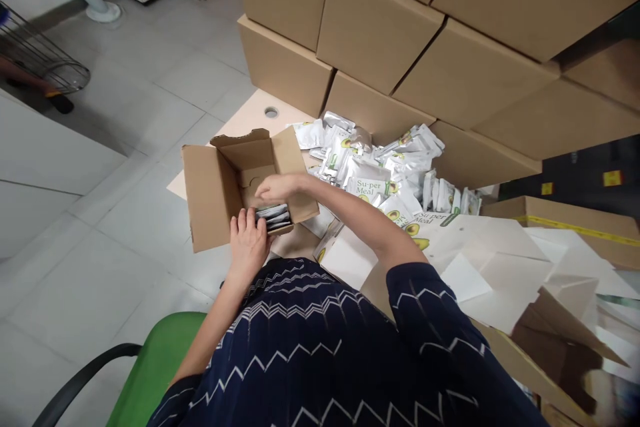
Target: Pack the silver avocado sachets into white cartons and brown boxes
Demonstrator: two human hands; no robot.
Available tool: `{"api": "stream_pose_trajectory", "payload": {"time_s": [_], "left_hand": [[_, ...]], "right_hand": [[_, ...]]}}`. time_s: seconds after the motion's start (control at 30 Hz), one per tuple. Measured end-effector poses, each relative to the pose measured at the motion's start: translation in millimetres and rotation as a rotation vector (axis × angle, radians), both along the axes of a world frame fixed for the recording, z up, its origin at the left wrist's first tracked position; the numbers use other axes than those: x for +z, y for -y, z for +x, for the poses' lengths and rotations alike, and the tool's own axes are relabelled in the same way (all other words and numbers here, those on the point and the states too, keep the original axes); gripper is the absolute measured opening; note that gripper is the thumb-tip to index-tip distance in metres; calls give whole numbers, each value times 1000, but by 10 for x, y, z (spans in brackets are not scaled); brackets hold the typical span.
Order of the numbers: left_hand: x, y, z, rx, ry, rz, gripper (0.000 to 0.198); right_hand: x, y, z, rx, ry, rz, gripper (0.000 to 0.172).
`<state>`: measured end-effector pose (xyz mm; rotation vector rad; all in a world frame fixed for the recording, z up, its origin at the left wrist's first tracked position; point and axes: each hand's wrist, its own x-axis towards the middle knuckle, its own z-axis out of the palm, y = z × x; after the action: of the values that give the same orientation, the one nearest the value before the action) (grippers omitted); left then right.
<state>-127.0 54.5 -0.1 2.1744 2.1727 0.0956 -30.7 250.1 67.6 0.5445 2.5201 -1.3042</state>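
An open brown cardboard box stands at the table's left edge with its flaps spread. Inside it, against the near wall, a row of silver packets stands on edge. My left hand is hooked over the near wall, its fingertips inside beside the packets. Just above the row, my right hand reaches in from the right with its fingers curled downward; their tips are hidden, so whatever they may hold does not show. Right of the box lies a heap of white and silver pouches, some printed "Su-per Meal" with avocados.
Large closed cartons are stacked along the back of the table. White printed cartons and an open brown box crowd the right side. A green chair stands at lower left, with tiled floor beyond.
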Motion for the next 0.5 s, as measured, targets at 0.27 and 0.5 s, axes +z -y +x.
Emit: {"api": "stream_pose_trajectory", "payload": {"time_s": [0.27,0.5], "left_hand": [[31,5,10,17,51,-15,27],[21,-7,-12,-16,22,18,24]], "right_hand": [[8,-522,629,-947,-390,80,31],[-879,-472,893,-308,372,429,35]]}}
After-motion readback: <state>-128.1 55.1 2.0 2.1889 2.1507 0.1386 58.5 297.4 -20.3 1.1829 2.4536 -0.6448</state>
